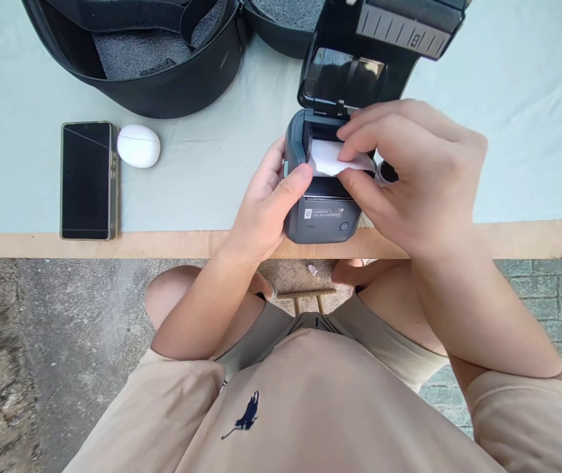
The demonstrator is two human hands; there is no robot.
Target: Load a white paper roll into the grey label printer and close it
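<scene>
A dark grey label printer [321, 226] stands near the table's front edge, its black lid [350, 66] swung up and back. Inside its bay lies a roll of white paper [324, 157] with a torn, uneven edge. My left hand [268, 203] grips the printer's left side, thumb along the top rim by the paper. Over the bay, my right hand [409, 161] pinches the paper's loose end between thumb and fingers. Part of the roll and the bay's right side are hidden behind that hand. A small round black object [388, 172] shows beside the right thumb.
At the back left, an open black zippered case [182, 92] lined with grey foam extends to the printer's lid. A phone [86, 180] and a white earbud case [138, 146] lie at the left. The table [517, 144] has a pale cloth and a bare wooden front edge.
</scene>
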